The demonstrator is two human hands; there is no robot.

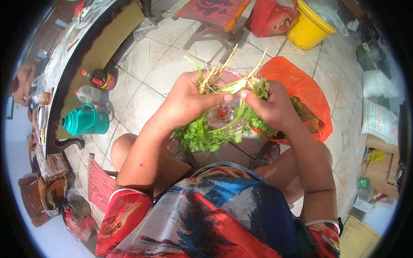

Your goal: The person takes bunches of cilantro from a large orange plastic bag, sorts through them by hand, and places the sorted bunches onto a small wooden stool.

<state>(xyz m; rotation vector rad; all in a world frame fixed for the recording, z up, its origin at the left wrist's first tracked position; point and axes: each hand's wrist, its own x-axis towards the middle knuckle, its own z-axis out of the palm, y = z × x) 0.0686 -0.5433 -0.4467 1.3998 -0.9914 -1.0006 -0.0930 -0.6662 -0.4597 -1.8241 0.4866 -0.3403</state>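
Note:
My left hand (190, 100) is closed around a bunch of leafy green herbs (201, 133), their pale roots sticking up above the fingers. Opposite it, my right hand (269, 100) grips stems with a pale root and some limp leaves. The two thumbs almost meet over a whitish stem base (237, 86). Below the hands, partly hidden by the greens, lies a clear plastic bag (211, 119) with root scraps and something red. An orange plastic bag (290, 74) holding dark green matter sits beyond my right hand.
A red folding stool (214, 13), a red bag (269, 17) and a yellow bucket (309, 27) stand ahead. At left, a teal thermos jug (96, 121), a whitish jug (93, 96) and a dark bottle (105, 80) stand by a table (64, 64). A white sack (380, 122) lies at right.

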